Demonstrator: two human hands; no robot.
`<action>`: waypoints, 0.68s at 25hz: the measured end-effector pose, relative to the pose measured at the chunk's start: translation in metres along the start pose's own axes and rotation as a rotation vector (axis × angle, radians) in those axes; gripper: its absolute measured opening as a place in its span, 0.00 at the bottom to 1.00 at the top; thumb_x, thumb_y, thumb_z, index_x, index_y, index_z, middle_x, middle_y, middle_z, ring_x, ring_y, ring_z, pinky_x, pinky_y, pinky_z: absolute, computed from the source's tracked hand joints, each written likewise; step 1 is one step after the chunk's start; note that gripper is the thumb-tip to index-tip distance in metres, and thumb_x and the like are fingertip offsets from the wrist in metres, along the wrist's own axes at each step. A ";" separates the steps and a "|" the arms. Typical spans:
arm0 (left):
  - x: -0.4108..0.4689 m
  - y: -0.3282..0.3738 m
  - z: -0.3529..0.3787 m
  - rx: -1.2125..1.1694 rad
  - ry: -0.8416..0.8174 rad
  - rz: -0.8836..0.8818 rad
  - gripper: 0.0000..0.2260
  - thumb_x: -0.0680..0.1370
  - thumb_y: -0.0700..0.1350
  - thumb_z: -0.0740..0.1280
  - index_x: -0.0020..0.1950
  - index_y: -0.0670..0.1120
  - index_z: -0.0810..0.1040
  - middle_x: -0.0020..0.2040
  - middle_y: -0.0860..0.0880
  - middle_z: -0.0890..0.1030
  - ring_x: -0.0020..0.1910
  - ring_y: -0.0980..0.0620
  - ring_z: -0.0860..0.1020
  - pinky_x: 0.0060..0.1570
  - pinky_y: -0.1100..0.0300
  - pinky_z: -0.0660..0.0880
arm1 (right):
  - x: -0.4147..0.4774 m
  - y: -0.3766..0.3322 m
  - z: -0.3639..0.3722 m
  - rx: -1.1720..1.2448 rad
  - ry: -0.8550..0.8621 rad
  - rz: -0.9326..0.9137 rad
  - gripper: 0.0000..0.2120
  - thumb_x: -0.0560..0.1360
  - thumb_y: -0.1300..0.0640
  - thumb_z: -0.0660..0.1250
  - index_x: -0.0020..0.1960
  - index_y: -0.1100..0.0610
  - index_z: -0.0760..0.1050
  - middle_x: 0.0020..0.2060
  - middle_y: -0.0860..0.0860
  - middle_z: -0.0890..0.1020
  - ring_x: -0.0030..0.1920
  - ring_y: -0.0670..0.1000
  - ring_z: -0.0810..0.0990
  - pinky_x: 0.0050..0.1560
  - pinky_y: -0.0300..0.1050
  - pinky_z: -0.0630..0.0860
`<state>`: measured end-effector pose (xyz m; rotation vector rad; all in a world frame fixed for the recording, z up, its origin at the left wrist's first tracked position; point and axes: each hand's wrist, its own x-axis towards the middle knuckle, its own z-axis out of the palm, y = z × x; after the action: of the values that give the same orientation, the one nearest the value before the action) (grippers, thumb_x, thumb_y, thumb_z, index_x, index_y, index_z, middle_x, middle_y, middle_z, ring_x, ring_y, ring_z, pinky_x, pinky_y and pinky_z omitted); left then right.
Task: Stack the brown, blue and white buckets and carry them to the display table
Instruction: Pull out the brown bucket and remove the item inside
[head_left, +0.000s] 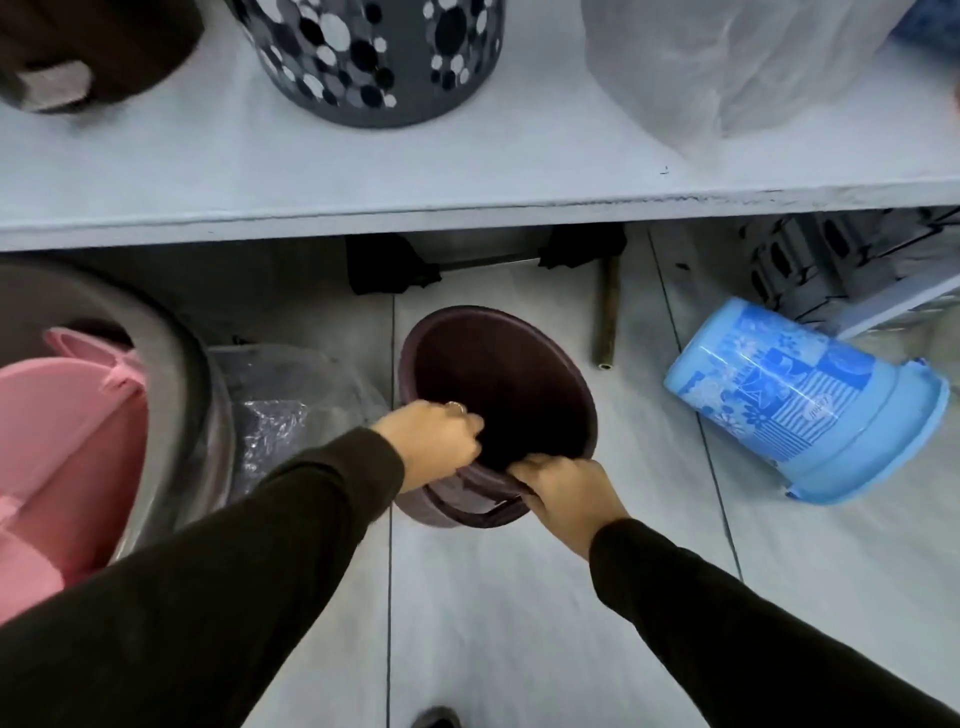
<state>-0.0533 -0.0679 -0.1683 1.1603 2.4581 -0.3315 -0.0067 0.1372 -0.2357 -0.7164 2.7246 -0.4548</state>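
Note:
A brown bucket stands upright on the tiled floor in the middle, its mouth open toward me and its handle hanging down the near side. My left hand grips its near-left rim, fingers curled inside. My right hand holds the near rim by the handle mount. A blue bucket with a floral print lies on its side to the right, mouth toward the lower right, apart from both hands. No white bucket shows.
A white table spans the top, carrying a spotted grey basket, a dark brown container and a plastic-wrapped item. A grey tub with pink plastic ware sits left. Clear plastic wrap, a short pipe and grey crates are around.

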 end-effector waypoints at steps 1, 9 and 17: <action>-0.010 0.006 0.011 -0.019 -0.047 -0.028 0.13 0.79 0.35 0.58 0.58 0.43 0.79 0.58 0.44 0.78 0.57 0.41 0.77 0.47 0.49 0.78 | -0.001 -0.007 -0.003 -0.127 -0.039 -0.062 0.10 0.73 0.58 0.66 0.52 0.49 0.81 0.42 0.49 0.86 0.42 0.57 0.84 0.38 0.47 0.80; -0.010 0.075 0.061 -0.203 -0.249 -0.259 0.15 0.76 0.28 0.57 0.57 0.38 0.79 0.56 0.39 0.81 0.59 0.39 0.77 0.51 0.45 0.78 | -0.016 -0.020 0.021 -0.468 -0.278 -0.077 0.11 0.74 0.65 0.66 0.51 0.52 0.81 0.44 0.53 0.87 0.47 0.58 0.85 0.49 0.47 0.76; 0.010 0.093 0.009 -0.280 -0.099 -0.226 0.31 0.73 0.68 0.57 0.63 0.46 0.73 0.59 0.45 0.79 0.60 0.43 0.77 0.57 0.50 0.77 | -0.106 0.055 -0.010 -0.138 -0.067 0.227 0.50 0.64 0.40 0.74 0.79 0.50 0.54 0.78 0.50 0.60 0.80 0.56 0.54 0.79 0.57 0.53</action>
<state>0.0152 -0.0064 -0.1847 0.7366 2.4540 -0.0989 0.0547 0.2396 -0.2269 -0.4371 2.7502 -0.1898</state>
